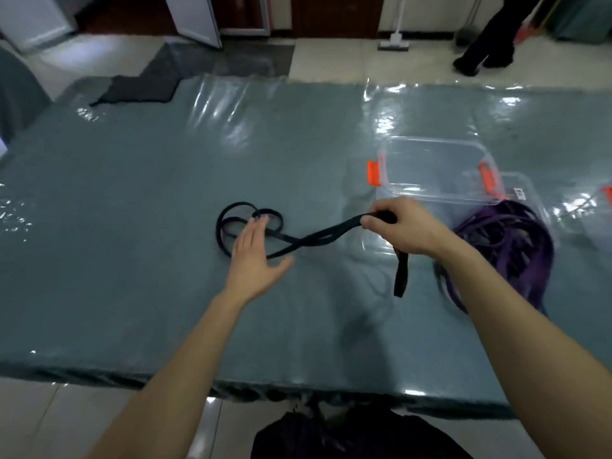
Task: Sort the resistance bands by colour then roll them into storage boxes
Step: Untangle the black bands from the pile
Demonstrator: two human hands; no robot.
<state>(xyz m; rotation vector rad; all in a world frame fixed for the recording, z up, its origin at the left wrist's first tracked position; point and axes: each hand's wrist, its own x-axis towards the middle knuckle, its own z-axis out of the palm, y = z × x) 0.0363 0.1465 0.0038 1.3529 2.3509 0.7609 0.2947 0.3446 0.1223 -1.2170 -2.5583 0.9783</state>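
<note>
Gripping black band (308,240), right hand (402,226)

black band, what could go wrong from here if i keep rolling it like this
The black band trails from your right hand to crossed loops under the open left hand; pulling may tighten them into a knot. Its free end dangles close to the purple bands, so the colours could get mixed. The clear storage box sits just behind your right hand and might get knocked.

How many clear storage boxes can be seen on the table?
3, perhaps more out of frame. One empty box with orange clips stands beyond the right hand. A second holds the purple bands. A third is cut off at the right edge.
</note>
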